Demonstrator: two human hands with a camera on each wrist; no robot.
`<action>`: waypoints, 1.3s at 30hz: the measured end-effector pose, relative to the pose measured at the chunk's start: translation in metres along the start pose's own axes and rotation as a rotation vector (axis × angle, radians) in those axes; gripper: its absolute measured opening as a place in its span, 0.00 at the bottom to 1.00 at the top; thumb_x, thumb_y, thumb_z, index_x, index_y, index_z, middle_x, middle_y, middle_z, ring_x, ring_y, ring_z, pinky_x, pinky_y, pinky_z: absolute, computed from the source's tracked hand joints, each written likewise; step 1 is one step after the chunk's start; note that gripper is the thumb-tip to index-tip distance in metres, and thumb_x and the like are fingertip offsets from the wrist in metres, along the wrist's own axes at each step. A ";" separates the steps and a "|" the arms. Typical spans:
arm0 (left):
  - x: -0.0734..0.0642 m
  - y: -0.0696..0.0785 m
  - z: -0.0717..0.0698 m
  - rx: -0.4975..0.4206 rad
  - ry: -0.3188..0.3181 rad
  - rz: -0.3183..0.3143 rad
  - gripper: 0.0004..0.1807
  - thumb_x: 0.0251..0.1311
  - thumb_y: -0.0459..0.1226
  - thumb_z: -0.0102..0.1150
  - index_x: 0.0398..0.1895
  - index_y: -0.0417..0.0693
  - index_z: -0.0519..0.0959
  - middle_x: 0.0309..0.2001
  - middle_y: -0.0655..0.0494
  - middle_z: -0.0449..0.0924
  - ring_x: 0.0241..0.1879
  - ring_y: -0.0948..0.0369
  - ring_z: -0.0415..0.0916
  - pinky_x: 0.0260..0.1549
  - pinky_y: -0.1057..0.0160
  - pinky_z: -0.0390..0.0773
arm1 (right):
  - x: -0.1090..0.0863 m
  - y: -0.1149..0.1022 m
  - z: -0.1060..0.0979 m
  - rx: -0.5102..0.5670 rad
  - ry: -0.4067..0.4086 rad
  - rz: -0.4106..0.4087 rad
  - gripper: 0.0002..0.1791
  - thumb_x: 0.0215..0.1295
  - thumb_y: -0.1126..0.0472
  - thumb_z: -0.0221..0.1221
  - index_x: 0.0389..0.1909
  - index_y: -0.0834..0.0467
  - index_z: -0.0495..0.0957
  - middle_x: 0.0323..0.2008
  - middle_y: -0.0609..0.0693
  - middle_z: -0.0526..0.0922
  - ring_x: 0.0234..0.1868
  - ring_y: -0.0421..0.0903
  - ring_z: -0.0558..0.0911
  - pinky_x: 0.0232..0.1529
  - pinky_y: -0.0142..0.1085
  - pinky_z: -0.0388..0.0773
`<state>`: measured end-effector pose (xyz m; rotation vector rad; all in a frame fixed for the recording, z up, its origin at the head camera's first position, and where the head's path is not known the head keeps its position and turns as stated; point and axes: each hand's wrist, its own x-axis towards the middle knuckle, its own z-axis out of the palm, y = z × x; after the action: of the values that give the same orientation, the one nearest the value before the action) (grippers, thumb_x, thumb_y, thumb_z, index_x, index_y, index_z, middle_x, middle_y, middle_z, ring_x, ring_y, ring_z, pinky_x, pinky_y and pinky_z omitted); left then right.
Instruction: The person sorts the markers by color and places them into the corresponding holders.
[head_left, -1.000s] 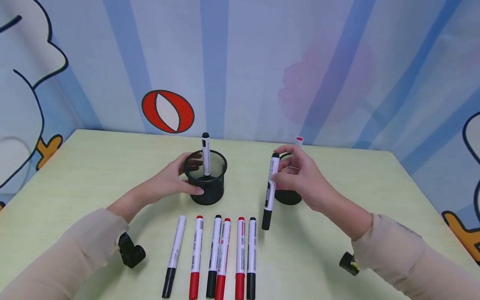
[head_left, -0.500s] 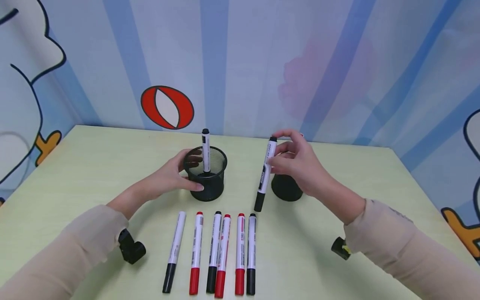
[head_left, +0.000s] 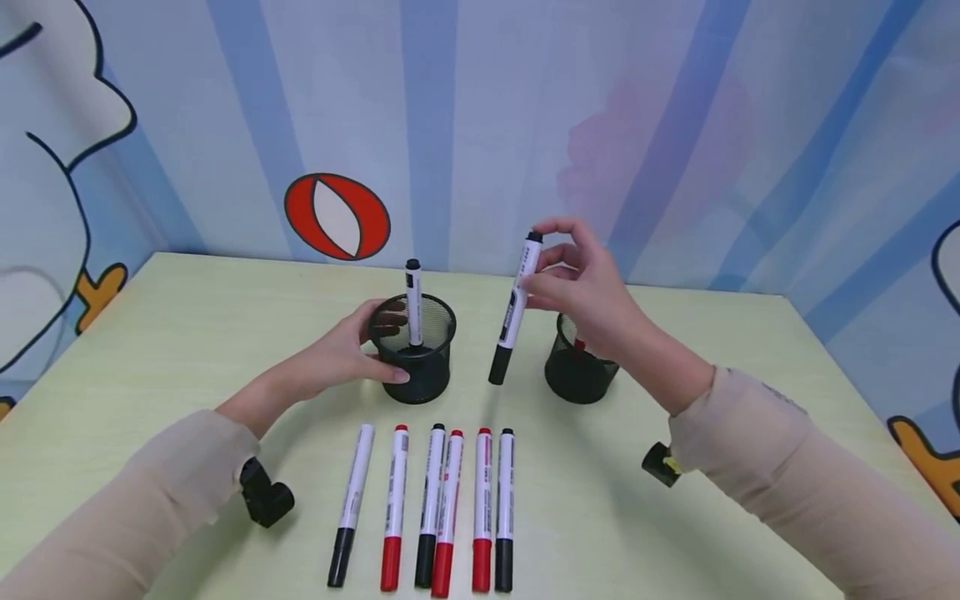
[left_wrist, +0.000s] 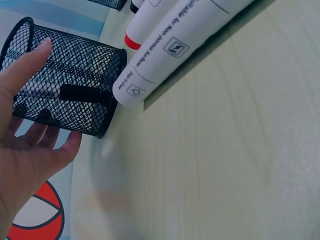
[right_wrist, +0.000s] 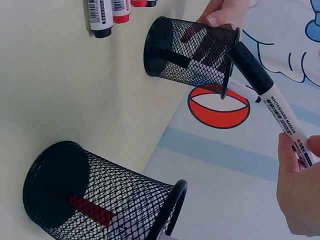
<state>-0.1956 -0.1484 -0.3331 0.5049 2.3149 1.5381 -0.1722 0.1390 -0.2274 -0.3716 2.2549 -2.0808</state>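
Observation:
My left hand (head_left: 330,358) grips the left black mesh pen cup (head_left: 420,379) round its side, thumb in front and fingers behind. One whiteboard marker (head_left: 414,304) with a black cap stands inside that cup, cap down as the left wrist view shows. Between thumb and fingers of my right hand (head_left: 588,292), a black-capped whiteboard marker (head_left: 513,304) hangs tilted in the air, cap end low, between the two cups. Behind and below the right hand stands a second mesh pen cup (head_left: 577,375). In the right wrist view a red-capped marker (right_wrist: 92,210) shows through its mesh.
Several markers lie in a row on the table's near part, among them a left black-capped one (head_left: 351,504), a red-capped one (head_left: 393,508) and a right black-capped one (head_left: 505,508). A printed backdrop (head_left: 495,125) rises behind the table (head_left: 187,333).
My right hand has moved up and to the left with the marker, leaving more of the right cup in sight. My left hand has stayed on its cup.

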 end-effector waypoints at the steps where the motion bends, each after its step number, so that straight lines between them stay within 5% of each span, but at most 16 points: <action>1: 0.000 0.000 0.000 0.001 -0.003 0.004 0.47 0.47 0.33 0.69 0.69 0.48 0.51 0.66 0.48 0.58 0.67 0.48 0.51 0.59 0.40 0.60 | 0.001 -0.001 0.000 0.010 0.001 -0.007 0.27 0.58 0.75 0.56 0.57 0.56 0.62 0.39 0.56 0.71 0.33 0.45 0.80 0.40 0.45 0.80; 16: 0.007 0.004 -0.004 0.015 0.000 0.032 0.48 0.44 0.36 0.72 0.67 0.49 0.53 0.65 0.49 0.60 0.66 0.51 0.53 0.60 0.42 0.60 | 0.014 -0.011 0.004 0.038 -0.018 -0.138 0.28 0.56 0.77 0.57 0.56 0.57 0.65 0.36 0.56 0.72 0.32 0.47 0.78 0.39 0.43 0.81; 29: 0.001 -0.001 0.002 0.029 0.004 -0.001 0.47 0.45 0.35 0.71 0.67 0.49 0.53 0.65 0.48 0.59 0.66 0.49 0.52 0.59 0.42 0.61 | 0.017 -0.003 0.016 -0.046 -0.081 -0.261 0.27 0.56 0.75 0.57 0.56 0.57 0.64 0.38 0.58 0.71 0.35 0.52 0.76 0.42 0.44 0.80; 39: 0.001 0.000 0.001 0.031 0.010 -0.008 0.47 0.46 0.34 0.70 0.68 0.49 0.52 0.65 0.48 0.59 0.66 0.49 0.51 0.59 0.41 0.60 | 0.029 -0.001 0.022 -0.086 -0.026 -0.308 0.25 0.57 0.72 0.58 0.55 0.55 0.65 0.39 0.58 0.73 0.38 0.53 0.77 0.42 0.43 0.79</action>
<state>-0.1962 -0.1470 -0.3333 0.4970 2.3487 1.5062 -0.1958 0.1118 -0.2250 -0.7923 2.4075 -2.0958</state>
